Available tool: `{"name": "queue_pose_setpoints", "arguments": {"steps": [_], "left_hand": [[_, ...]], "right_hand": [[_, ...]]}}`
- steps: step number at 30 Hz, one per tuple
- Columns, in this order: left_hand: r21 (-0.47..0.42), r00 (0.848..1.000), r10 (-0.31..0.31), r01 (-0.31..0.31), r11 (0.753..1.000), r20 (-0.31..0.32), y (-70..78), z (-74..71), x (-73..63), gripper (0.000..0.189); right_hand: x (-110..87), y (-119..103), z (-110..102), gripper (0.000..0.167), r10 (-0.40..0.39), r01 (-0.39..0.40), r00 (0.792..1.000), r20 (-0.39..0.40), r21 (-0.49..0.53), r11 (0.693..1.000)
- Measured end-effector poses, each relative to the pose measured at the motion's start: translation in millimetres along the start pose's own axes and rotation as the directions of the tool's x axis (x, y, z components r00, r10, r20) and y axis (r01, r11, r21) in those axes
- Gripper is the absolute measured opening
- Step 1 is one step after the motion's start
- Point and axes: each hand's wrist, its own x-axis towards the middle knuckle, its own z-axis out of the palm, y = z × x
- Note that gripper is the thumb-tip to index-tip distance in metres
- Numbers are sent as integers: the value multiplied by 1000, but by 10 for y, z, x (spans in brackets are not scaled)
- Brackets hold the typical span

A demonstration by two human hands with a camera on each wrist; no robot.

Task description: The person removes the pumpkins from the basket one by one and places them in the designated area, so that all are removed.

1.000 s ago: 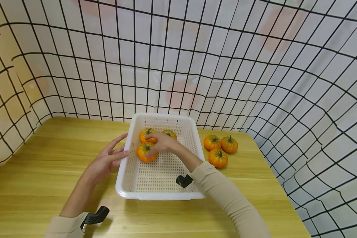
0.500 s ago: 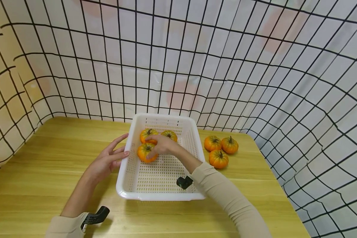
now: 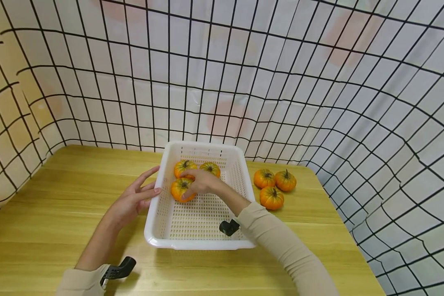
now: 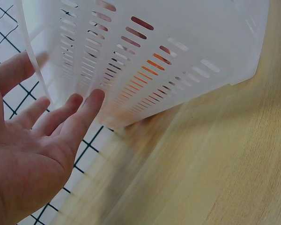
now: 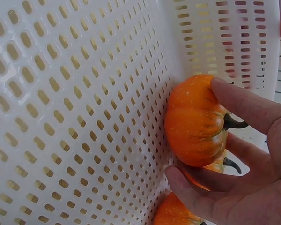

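Note:
A white perforated plastic basket (image 3: 200,243) holds three small orange pumpkins with dark stems at its far left. My right hand (image 3: 203,181) reaches inside and holds the nearest pumpkin (image 3: 178,190), its thumb on one side and fingers on the other. In the right wrist view, that pumpkin (image 5: 194,124) sits low by the basket wall. A second pumpkin (image 3: 184,165) lies just behind it, and a third pumpkin (image 3: 211,167) is to the right, partly covered by the hand. My left hand (image 3: 131,201) touches the basket's left side with extended fingers; slots show in that wall (image 4: 145,70).
Three more small pumpkins (image 3: 271,198) sit clustered on the wooden table (image 3: 307,230), right of the basket. A black wire grid (image 3: 207,78) with pale sheeting behind it stands along the back and sides. Black camera mounts (image 3: 120,268) are on both wrists.
The right hand's fingers have shifted very slightly around the nearest pumpkin. The left hand, basket and other pumpkins stay where they were.

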Motion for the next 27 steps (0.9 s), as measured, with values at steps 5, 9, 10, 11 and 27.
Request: {"name": "queue_pose_setpoints", "arguments": {"steps": [5,9,10,11,27], "left_hand": [[14,1000,4,-4,1000,0,2,4,-4,71],[17,1000,5,-5,1000,0,4,5,-7,71],[16,1000,4,-4,1000,-1,5,5,-7,71],[13,1000,4,-4,1000,-2,5,4,-8,71],[13,1000,-1,1,1000,4,1,4,-3,72]], "right_hand": [[-14,-11,-2,74,11,-11,1000,3,0,1000],[-21,-18,2,75,9,-9,1000,1,-4,1000],[-20,-19,4,76,8,-8,1000,0,-10,1000],[-17,-19,7,76,6,-6,1000,-2,-15,1000],[9,2,34,75,17,-18,1000,-21,-51,999]]}}
